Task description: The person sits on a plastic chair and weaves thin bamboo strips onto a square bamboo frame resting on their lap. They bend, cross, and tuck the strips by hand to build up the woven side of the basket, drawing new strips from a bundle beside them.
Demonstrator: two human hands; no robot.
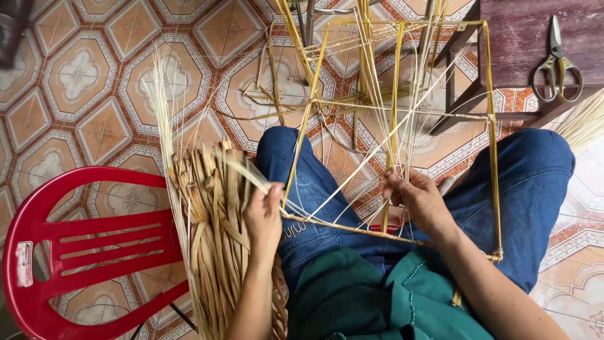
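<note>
A box-shaped frame of thin yellow canes (395, 113) rests across my knees, with pale fibre strands strung through it. My left hand (263, 217) pinches a flat dry straw strip drawn from a bundle of dried leaves (207, 233) lying on a red plastic chair. My right hand (420, 203) grips a thin pale strand beside an upright cane of the frame. Both hands sit at the frame's near bottom rail (352, 228), over my blue jeans.
The red plastic chair (82, 242) stands at my left. A dark wooden stool (522, 38) at the upper right carries a pair of scissors (557, 63). More pale fibres (585, 119) lie at the right edge. Patterned floor tiles (82, 82) surround everything.
</note>
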